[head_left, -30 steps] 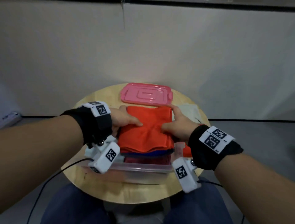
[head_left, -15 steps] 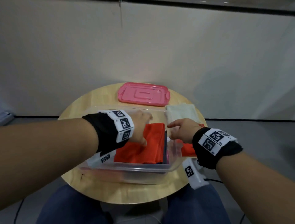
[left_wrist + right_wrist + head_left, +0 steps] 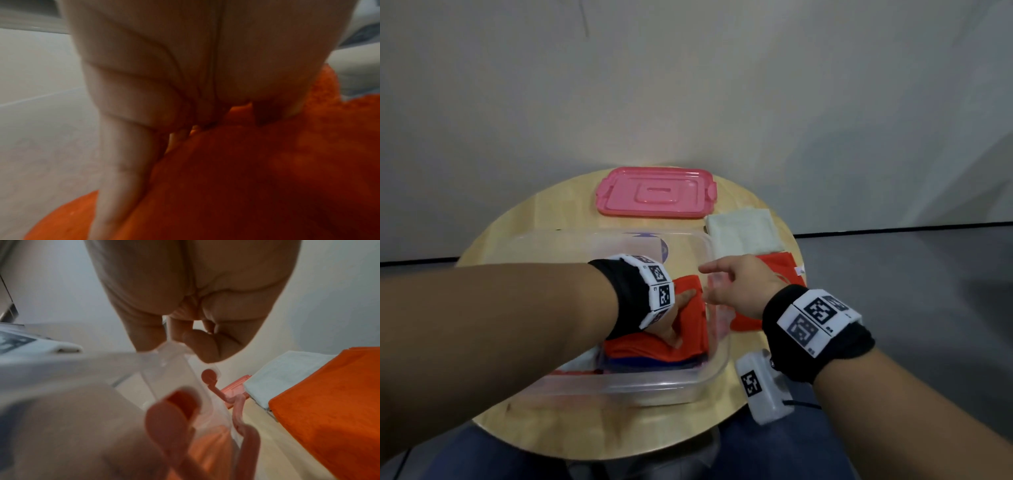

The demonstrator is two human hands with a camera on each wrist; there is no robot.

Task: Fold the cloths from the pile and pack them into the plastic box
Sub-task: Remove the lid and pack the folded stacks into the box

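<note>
A clear plastic box (image 3: 719, 363) stands mid-table. It holds a folded orange cloth (image 3: 693, 329) lying on a blue one and others. My left hand (image 3: 681, 308) is inside the box, fingers pressed flat on the orange cloth (image 3: 267, 178); the left wrist view shows its palm (image 3: 164, 81) bearing down into the fabric. My right hand (image 3: 736, 287) hovers over the box's right rim (image 3: 164, 361), fingers loose and holding nothing (image 3: 195, 337). The pile lies to the right of the box: a white cloth (image 3: 743, 229) and an orange cloth (image 3: 780, 267).
The box's pink lid (image 3: 654, 197) lies at the far edge of the round wooden table (image 3: 619, 428). A pink handle (image 3: 236, 402) hangs on the box's right end. The wall rises close behind the table, and my knees are under its near edge.
The orange cloth went from on top of the box down into it. My left hand followed it in and presses it. My right hand let go and drew back to the right rim.
</note>
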